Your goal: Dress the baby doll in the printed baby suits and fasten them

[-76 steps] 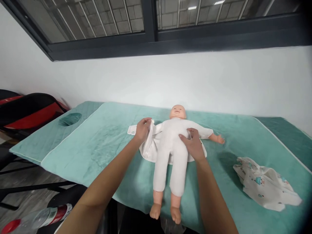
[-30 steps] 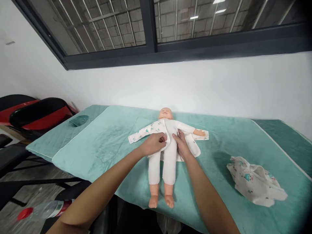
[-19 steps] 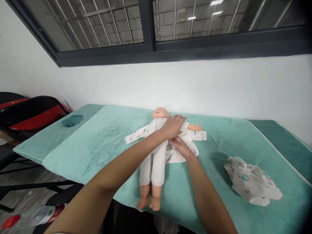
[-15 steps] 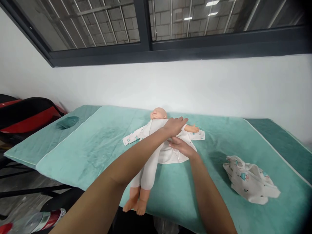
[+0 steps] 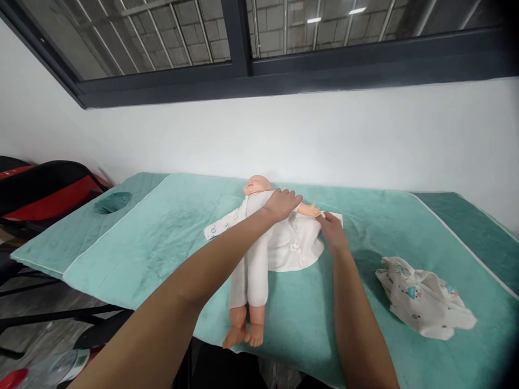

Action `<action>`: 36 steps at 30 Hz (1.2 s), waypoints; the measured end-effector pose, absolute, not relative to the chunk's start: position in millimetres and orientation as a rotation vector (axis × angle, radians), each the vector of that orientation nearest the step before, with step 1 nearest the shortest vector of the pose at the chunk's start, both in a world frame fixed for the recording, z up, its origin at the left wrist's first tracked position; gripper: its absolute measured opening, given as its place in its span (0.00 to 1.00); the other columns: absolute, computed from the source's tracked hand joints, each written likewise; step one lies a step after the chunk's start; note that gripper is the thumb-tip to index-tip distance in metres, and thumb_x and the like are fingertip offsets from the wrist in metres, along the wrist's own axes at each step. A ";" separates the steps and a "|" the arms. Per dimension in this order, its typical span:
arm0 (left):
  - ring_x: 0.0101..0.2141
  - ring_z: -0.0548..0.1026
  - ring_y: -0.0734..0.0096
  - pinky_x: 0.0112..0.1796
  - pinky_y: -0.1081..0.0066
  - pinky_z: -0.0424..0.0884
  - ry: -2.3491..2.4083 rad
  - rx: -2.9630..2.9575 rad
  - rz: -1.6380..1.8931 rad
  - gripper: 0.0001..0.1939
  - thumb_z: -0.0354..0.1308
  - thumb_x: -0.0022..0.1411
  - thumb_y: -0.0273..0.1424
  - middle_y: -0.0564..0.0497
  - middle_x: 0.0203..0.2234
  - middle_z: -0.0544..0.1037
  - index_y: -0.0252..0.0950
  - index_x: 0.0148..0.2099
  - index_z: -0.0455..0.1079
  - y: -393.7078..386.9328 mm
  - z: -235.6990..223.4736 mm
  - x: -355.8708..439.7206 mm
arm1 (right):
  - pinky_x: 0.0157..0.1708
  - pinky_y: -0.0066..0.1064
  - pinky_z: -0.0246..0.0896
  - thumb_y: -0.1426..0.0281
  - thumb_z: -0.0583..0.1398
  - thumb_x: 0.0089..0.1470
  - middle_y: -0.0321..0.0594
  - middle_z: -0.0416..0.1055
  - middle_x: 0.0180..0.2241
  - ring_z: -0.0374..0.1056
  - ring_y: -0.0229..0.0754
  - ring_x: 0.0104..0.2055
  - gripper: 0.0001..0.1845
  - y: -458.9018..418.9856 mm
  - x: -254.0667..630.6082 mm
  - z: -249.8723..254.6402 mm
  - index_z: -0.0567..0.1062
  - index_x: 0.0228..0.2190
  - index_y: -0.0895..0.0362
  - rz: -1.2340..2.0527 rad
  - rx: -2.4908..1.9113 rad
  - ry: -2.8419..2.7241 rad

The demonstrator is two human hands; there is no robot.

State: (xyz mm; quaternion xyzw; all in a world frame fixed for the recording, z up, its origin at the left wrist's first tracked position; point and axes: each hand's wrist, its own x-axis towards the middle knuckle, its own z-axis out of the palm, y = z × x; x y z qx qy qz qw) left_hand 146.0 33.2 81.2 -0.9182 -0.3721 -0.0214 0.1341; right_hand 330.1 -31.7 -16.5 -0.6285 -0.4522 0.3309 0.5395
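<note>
A baby doll (image 5: 256, 275) in white clothes lies on its back, head toward the wall and bare feet toward me. Its arm on my left is inside a printed sleeve; the other forearm and hand (image 5: 309, 209) are bare. Spread out beside its body is an open white baby shirt (image 5: 294, 251). My left hand (image 5: 285, 205) is closed over the doll's upper arm near the shoulder. Beside the doll's bare hand, my right hand (image 5: 333, 231) pinches the shirt's sleeve, its fingertips partly hidden.
The doll lies on a green padded table (image 5: 162, 237) with a face hole at its left end. A crumpled printed white garment (image 5: 425, 302) lies at the right. Black-and-red chairs (image 5: 52, 197) stand at the left, and a plastic bottle (image 5: 52, 370) is low down. Behind is a wall below a window.
My right hand has moved from the shirt's body outward to its sleeve beside the doll's hand. The doll's legs have swung to the right. My left hand remains at the upper arm.
</note>
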 end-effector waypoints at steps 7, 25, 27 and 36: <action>0.46 0.72 0.51 0.46 0.55 0.60 -1.140 -2.598 0.104 0.13 0.52 0.61 0.23 0.37 0.43 0.76 0.35 0.47 0.72 26.8 62.5 157.7 | 0.33 0.36 0.64 0.49 0.59 0.48 0.32 0.61 0.25 0.64 0.42 0.30 0.21 -34.2 334.4 -2.6 0.58 0.26 0.51 0.876 -1.047 -0.633; 0.38 0.75 0.64 0.41 0.67 0.70 -1.307 -3.190 -0.733 0.10 0.54 0.56 0.30 0.47 0.37 0.78 0.34 0.40 0.70 33.1 47.0 169.1 | 0.39 0.29 0.64 0.62 0.68 0.50 0.35 0.65 0.52 0.65 0.40 0.44 0.15 -75.5 270.9 22.9 0.67 0.33 0.50 1.274 -0.516 -1.046; 0.37 0.75 0.69 0.38 0.71 0.71 -1.335 -3.182 -0.806 0.12 0.49 0.56 0.27 0.49 0.38 0.78 0.34 0.43 0.69 36.2 49.7 165.5 | 0.39 0.29 0.65 0.63 0.69 0.48 0.35 0.61 0.59 0.66 0.40 0.46 0.16 -78.0 266.9 24.4 0.69 0.36 0.49 1.325 -0.516 -1.120; 0.34 0.71 0.67 0.38 0.68 0.66 -1.438 -2.993 -0.861 0.11 0.48 0.50 0.19 0.50 0.31 0.76 0.36 0.32 0.68 63.7 88.1 91.6 | 0.45 0.38 0.69 0.64 0.69 0.50 0.41 0.51 0.67 0.70 0.39 0.43 0.26 -88.6 245.2 23.6 0.71 0.51 0.45 1.669 -0.291 -1.402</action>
